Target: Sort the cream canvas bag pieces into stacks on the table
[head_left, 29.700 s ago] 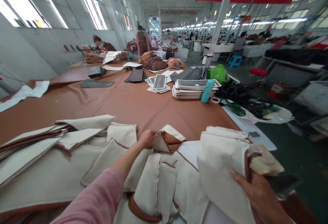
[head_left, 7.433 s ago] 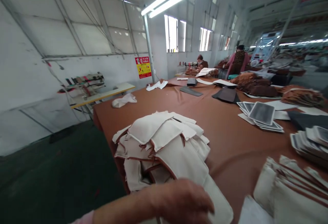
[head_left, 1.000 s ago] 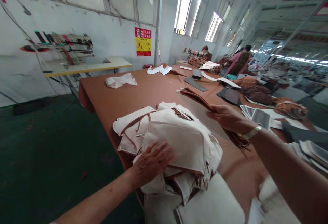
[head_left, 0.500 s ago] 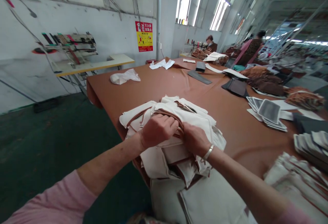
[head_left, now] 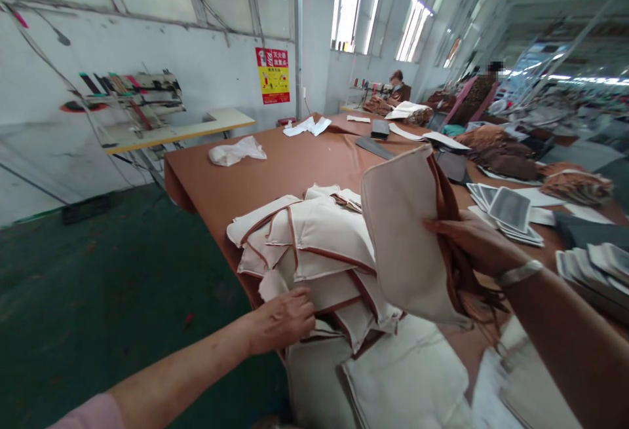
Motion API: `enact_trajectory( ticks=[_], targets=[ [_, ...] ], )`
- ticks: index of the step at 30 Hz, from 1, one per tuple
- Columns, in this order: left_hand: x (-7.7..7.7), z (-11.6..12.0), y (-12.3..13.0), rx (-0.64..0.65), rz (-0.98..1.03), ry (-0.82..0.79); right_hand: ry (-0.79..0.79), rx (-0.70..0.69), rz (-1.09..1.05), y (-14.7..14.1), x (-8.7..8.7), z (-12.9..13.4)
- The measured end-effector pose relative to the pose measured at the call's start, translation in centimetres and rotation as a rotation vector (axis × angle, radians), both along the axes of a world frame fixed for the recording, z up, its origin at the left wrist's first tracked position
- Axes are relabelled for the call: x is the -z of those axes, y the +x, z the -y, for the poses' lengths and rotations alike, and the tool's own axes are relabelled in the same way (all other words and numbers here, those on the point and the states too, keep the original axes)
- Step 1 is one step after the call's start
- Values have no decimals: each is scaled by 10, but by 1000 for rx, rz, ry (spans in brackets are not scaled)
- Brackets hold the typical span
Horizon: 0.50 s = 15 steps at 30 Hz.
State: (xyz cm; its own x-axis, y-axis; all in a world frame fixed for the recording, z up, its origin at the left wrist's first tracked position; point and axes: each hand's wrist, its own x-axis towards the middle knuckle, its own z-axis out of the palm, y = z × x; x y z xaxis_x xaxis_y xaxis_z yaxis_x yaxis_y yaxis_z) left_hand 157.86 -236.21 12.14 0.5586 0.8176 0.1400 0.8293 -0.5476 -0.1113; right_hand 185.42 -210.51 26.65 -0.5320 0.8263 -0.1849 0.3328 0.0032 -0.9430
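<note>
In my right hand (head_left: 472, 242) is a cream bag piece (head_left: 400, 232) with brown lining and a piped edge, lifted upright above the right side of the pile. The thumb presses its cream face while the fingers go behind it. My left hand (head_left: 285, 317) rests at the pile's lower left, fingers curled over the edge of another cream bag piece (head_left: 327, 293); the thumb is hidden. Several similar pieces with brown trim form the heaped pile (head_left: 319, 226) between my hands. Larger flat cream pieces (head_left: 407, 376) lie at the near edge.
Brown material covers the table (head_left: 295, 160). A clear plastic bag (head_left: 237, 151) and white scraps (head_left: 307, 126) lie farther back. Grey-and-white panels (head_left: 511, 209) and brown bundles (head_left: 574, 183) are on the right. A sewing machine (head_left: 142, 98) stands left; two people are in the background.
Both hands were together on a brown-edged piece atop the pile. Now my right hand has raised a bag piece to the right, and my left has moved down to the pile's lower left.
</note>
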Motion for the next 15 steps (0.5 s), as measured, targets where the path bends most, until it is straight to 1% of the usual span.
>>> enact_trajectory(
  ticks=[1,2,4,7,9,10,12,13,15],
  targets=[
    [-10,2,1,20,-20,6,-105,1,-5,6,3,3],
    [-24,5,3,37,-43,18,-194,-1,-13,13,7,5],
    [-58,9,8,84,-91,69,-289,-9,-34,27,15,10],
    [-109,5,15,173,-83,171,-319,-8,-70,48,27,16],
    [-132,-4,17,147,6,205,-324,0,-95,60,34,20],
    [-140,-11,18,96,67,204,-332,1,-106,66,36,23],
    [-147,-24,19,-50,196,165,-349,-4,-128,78,40,28],
    [-148,-31,20,-117,258,129,-351,-5,-140,83,42,31],
    [-147,-42,22,-210,389,53,-351,-5,-164,94,44,36]
  ],
)
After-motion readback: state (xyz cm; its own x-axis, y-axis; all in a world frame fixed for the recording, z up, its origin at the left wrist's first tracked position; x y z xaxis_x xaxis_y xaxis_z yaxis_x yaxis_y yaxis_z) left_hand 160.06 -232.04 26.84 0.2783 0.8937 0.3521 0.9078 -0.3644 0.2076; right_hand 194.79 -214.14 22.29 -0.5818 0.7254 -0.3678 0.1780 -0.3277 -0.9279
